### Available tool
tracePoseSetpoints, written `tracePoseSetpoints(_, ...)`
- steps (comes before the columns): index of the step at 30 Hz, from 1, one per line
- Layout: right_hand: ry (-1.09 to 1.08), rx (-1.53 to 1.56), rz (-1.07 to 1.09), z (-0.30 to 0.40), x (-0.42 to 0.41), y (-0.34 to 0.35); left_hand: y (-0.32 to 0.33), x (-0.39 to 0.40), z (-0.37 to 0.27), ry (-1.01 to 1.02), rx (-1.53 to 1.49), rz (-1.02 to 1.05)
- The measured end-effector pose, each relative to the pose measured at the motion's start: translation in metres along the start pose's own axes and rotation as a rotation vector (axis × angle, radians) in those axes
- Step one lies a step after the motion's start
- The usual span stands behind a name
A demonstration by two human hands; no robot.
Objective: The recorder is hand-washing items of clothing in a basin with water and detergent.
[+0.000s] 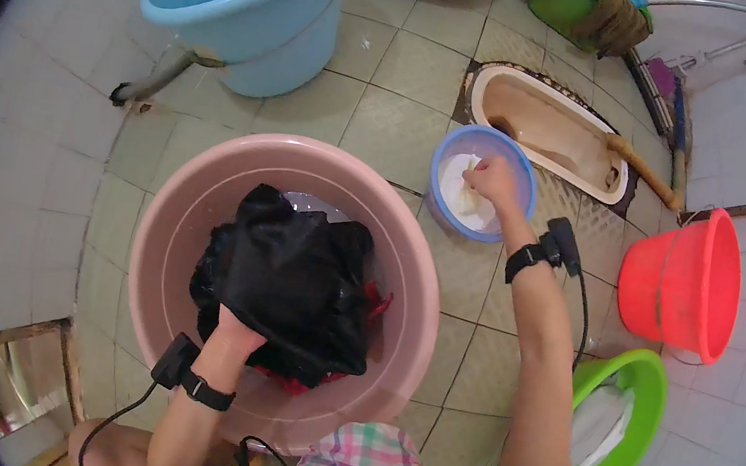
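Observation:
A wet black cloth (296,272) lies in a wide pink plastic basin (386,392). My left hand (238,334) reaches under its near edge and holds it from below; the fingers are covered by the fabric. Red cloth (377,301) shows beneath the black one, and some water (316,206) shows at the far side. Inside a small blue plastic bucket (433,184), white matter (454,176) covers the bottom. My right hand (493,178) reaches over that bucket and pinches a pale, yellowish implement (467,200), whose lower end is down at the white matter. Its exact kind is unclear.
A large light-blue tub (278,41) stands far left by a pipe (162,78). A squat toilet (544,132) is set in the tiled floor (390,110). To the right are a red bucket (651,286) and a green basin (639,428) with white cloth. Cables trail from both wrists.

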State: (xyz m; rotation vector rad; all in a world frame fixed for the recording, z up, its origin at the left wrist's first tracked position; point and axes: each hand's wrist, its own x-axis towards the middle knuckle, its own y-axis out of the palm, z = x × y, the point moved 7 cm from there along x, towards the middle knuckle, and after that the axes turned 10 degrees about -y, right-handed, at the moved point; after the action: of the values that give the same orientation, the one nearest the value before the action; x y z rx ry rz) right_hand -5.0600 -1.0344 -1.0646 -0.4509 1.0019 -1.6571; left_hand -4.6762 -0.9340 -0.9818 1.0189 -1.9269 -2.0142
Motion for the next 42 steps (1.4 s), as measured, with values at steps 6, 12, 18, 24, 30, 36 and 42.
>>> tracePoseSetpoints(6, -0.175, -0.144, -0.145, 0.018, -0.023, -0.026, -0.013, -0.001, 0.004, 0.043, 0.019, -0.445)
tracePoseSetpoints(12, -0.338, -0.247, -0.155, 0.026, -0.025, -0.012, -0.007, 0.001, 0.005, 0.079, 0.02, -0.522)
tracePoseSetpoints(18, -0.375, -0.266, -0.136, 0.028, -0.019, 0.003, 0.005, 0.005, 0.002, 0.012, -0.008, 0.127)
tracePoseSetpoints(24, -0.349, -0.065, -0.095, 0.011, -0.019, 0.007, -0.008, 0.004, -0.004, 0.115, 0.237, -0.232)
tracePoseSetpoints(30, -0.138, 0.29, -0.113, -0.003, -0.023, -0.006, 0.0, 0.005, -0.005, 0.079, 0.078, -0.045)
tracePoseSetpoints(36, -0.008, 0.526, -0.248, 0.001, -0.057, -0.053, -0.011, 0.007, 0.015, -0.129, -0.777, 0.235)
tracePoseSetpoints(42, -0.15, 0.726, -0.305, 0.081, -0.115, -0.094, -0.011, 0.013, 0.017, -0.081, -0.524, 0.213)
